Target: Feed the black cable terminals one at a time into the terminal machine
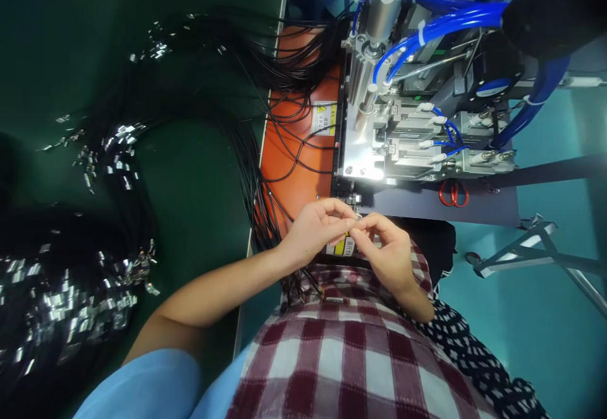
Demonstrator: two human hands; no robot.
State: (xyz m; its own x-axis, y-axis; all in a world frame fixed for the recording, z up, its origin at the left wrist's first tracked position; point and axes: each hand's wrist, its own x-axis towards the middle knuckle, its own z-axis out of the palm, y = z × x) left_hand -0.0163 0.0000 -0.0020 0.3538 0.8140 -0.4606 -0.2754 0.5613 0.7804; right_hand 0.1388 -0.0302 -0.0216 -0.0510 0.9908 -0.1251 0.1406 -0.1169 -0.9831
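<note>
My left hand point(318, 229) and my right hand point(386, 248) meet fingertip to fingertip at the front edge of the machine point(363, 147). Both are closed in a pinch. Between the fingertips something small and pale shows, too tiny to name. Just under the hands is a yellow and white label point(342, 246), partly covered by them. A bundle of black cables point(258, 207) hangs over the orange plate point(296, 201) beside my left wrist, its lower ends close to my lap.
More black cables with shiny metal ends point(71, 299) lie heaped on the dark green table point(194, 198) at left. Blue air hoses point(455, 18) cross the machine's top. Red-handled scissors point(454, 194) rest on a grey shelf point(493, 207) at right, above a metal stand leg point(535, 248).
</note>
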